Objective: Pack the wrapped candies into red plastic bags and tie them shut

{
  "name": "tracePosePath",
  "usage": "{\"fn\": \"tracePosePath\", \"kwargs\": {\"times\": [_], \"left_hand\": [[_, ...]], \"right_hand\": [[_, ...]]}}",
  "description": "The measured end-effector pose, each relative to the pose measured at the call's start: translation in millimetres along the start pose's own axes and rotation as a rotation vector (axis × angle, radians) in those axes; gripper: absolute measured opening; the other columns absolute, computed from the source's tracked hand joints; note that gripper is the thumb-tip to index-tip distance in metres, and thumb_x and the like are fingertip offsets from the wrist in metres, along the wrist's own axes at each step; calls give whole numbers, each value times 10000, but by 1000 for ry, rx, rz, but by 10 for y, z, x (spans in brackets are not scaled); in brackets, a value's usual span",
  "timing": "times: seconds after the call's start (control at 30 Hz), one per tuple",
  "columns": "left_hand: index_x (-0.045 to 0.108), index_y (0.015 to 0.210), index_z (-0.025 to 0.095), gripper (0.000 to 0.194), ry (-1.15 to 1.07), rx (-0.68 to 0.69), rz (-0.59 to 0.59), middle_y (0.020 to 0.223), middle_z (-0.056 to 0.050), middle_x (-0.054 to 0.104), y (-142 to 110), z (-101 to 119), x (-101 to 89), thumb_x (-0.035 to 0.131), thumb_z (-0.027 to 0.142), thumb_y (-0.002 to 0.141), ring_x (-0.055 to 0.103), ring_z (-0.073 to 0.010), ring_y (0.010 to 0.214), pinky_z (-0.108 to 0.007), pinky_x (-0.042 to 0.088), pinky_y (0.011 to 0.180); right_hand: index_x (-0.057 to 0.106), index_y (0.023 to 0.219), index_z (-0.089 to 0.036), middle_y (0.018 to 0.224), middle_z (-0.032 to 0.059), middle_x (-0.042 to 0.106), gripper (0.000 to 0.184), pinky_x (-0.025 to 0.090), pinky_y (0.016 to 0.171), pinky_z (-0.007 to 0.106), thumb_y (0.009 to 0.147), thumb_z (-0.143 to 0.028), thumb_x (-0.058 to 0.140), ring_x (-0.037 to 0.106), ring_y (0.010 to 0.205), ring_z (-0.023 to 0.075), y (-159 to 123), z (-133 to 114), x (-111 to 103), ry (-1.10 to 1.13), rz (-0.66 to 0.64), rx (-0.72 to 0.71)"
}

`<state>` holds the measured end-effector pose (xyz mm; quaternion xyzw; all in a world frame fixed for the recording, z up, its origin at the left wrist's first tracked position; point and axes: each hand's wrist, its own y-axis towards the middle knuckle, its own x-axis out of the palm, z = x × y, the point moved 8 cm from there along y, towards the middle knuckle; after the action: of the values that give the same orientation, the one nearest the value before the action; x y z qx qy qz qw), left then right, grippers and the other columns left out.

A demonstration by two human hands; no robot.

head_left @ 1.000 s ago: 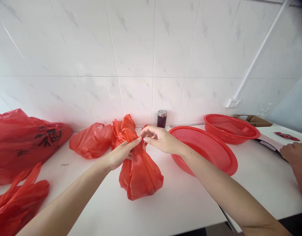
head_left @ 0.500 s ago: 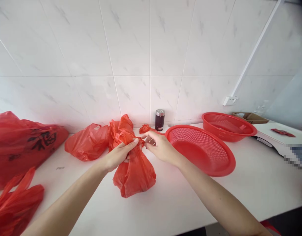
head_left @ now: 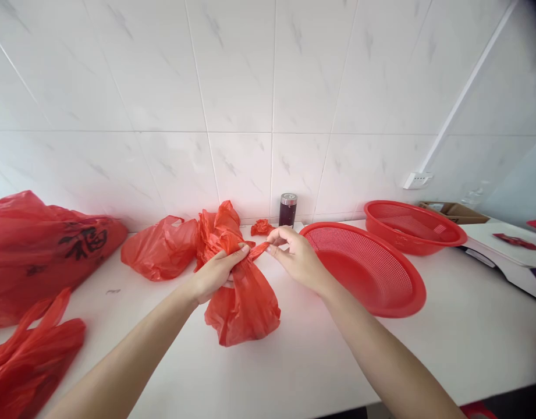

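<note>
A red plastic bag is bunched at its neck above the white table. My left hand is closed round that neck, its thumb pressed on top and its other fingers partly hidden by the plastic. With fingertips pinched, my right hand pulls a twisted end of the same bag out to the right. Behind my left hand stands a crumpled red plastic bundle; whether it joins the held bag I cannot tell. Beside it lies another filled red bag.
Right of my hands are a red mesh basket and a second red basket. A dark lidded cup and a red scrap are by the wall. Big red bags lie left; a scale stands far right.
My right hand has pinched the bag's end and drawn it out to the right from the neck. My left hand keeps its grip. The view has shifted slightly.
</note>
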<state>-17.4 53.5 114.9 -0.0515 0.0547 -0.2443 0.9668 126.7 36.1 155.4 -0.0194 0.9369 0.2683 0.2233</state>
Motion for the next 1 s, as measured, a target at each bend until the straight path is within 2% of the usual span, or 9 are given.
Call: {"fn": "tracePosePath", "kwargs": {"times": [0.13,0.27,0.33,0.43,0.53,0.63,0.7,0.8,1.0], "left_hand": [[517,763,196,309,-100,36,-80,579,24,563,-13,51,38,516,480,884,476,-97,469,-248,428,550],[642,840,183,203,15,129,-235,758,-28,645,-97,125,91,584,376,855,598,-160,714,-313,472,746],[651,764,187,129,131,144,-282,699,-9,616,-140,126,119,621,301,817,579,-153,694,-306,458,740],[650,760,192,73,264,147,-327,627,23,547,-174,94,194,588,218,789,506,-122,578,-279,431,638],[596,717,201,155,459,232,-197,592,40,497,-155,80,201,487,92,728,442,-112,532,-245,371,550],[530,721,210,228,727,440,179,702,19,567,-194,153,87,414,23,665,501,-138,607,-243,362,557],[549,845,219,319,806,557,345,963,-27,627,-269,161,69,397,7,661,591,-181,795,-258,412,615],[575,1049,238,449,806,608,367,1221,-68,576,-318,74,108,418,11,694,593,-224,1052,-295,475,747],[617,1189,266,395,654,419,260,1240,-61,634,-376,-293,79,439,147,857,603,-243,1089,-360,452,939]], "right_hand": [[572,905,-233,1121,36,570,32,468,840,327,910,-217,545,537,1077,189,-196,-379,-39,21,40,-115],[612,878,-245,1417,9,390,89,360,1048,395,846,-259,693,358,1312,244,-413,-656,257,44,-293,-250],[604,1024,-273,1447,17,360,179,340,1067,404,873,-339,673,319,1343,246,-396,-554,298,119,-323,-206],[469,1282,-298,1226,53,555,326,426,971,403,991,-444,452,513,1162,211,-283,-127,362,243,-297,8],[493,1275,-263,1093,42,605,377,431,957,391,1010,-496,360,566,1054,195,-230,203,471,299,-255,100],[552,1217,-258,1228,40,555,345,361,1049,363,992,-484,421,493,1183,187,-254,296,560,444,-205,110],[579,1168,-261,1221,33,558,306,350,1062,343,970,-472,481,486,1198,180,-303,295,636,584,-234,143],[603,1020,-223,1033,34,602,282,422,969,331,929,-486,553,563,1046,183,-375,300,707,713,-268,217],[395,747,-215,668,-43,466,396,410,625,253,881,-533,588,517,657,144,-429,421,629,549,-97,204]]}}
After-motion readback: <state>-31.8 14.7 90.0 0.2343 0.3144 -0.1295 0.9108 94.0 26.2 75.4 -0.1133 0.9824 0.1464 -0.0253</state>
